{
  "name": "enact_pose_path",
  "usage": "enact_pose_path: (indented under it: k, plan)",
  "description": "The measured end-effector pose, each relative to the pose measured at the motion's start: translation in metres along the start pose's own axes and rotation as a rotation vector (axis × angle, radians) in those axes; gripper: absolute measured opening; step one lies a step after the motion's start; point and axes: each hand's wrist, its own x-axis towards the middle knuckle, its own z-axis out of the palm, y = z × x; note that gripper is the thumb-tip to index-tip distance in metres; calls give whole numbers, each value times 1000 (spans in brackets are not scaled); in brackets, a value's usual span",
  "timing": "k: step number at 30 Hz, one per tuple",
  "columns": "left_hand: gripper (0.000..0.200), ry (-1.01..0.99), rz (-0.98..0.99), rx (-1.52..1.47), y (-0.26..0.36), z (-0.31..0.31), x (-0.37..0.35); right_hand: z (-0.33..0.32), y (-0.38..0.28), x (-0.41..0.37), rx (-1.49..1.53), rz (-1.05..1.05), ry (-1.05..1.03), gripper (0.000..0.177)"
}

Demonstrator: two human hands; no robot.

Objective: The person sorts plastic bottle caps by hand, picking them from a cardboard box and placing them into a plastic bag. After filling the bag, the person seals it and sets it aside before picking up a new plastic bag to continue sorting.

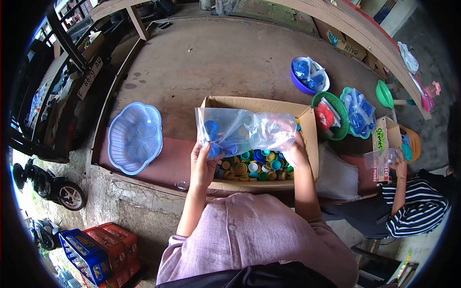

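A clear plastic bag point(245, 127) is stretched sideways between my two hands, above an open cardboard box point(259, 103). Several blue bottle caps point(212, 128) lie in the bag's left end. My left hand point(204, 162) is closed on that end, its thumb against the plastic near the caps. At the other end, my right hand point(297, 152) grips the bag, its fingers partly hidden behind the plastic. Inside the box below are many loose bottle caps point(254, 168) in yellow, green, blue and white.
A pale blue plastic basket point(136, 139) stands to the left. On the right are a purple basin point(300, 85), a green basket point(338, 129) with red contents, and bagged blue items point(359, 113). Another person's hand point(398, 165) holds clear plastic beside a small carton point(380, 149).
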Motion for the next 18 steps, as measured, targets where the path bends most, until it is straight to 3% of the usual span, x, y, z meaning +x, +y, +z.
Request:
enact_pose_path:
  k: [3, 5, 7, 8, 10, 13, 14, 15, 18]
  plan:
    - [58, -63, 80, -70, 4, -3, 3, 2, 0, 3, 50, -10, 3, 49]
    - [62, -88, 235, -130, 18, -15, 4, 16, -11, 13, 225, 108, -162, 56]
    - [83, 102, 422, -13, 36, -9, 0, 39, -6, 26, 64, 138, -228, 62]
    - [83, 104, 416, -8, 45, -10, -2, 57, -1, 29, 94, 92, -288, 63]
    - [106, 167, 1117, 1108, 57, -13, -5, 91, 18, 34, 12, 23, -376, 62]
    - [119, 27, 931, 1378, 50, -20, -13, 117, 49, 44, -584, -116, -562, 58]
    - [114, 20, 818, 1310, 43, -25, -11, 124, 56, 45, -629, -141, -597, 56]
    - [110, 25, 796, 1303, 38, -31, -9, 126, 57, 44, -671, -36, -652, 53]
    - [106, 132, 632, 1092, 25, -43, -7, 126, 45, 49, -674, -103, -786, 43]
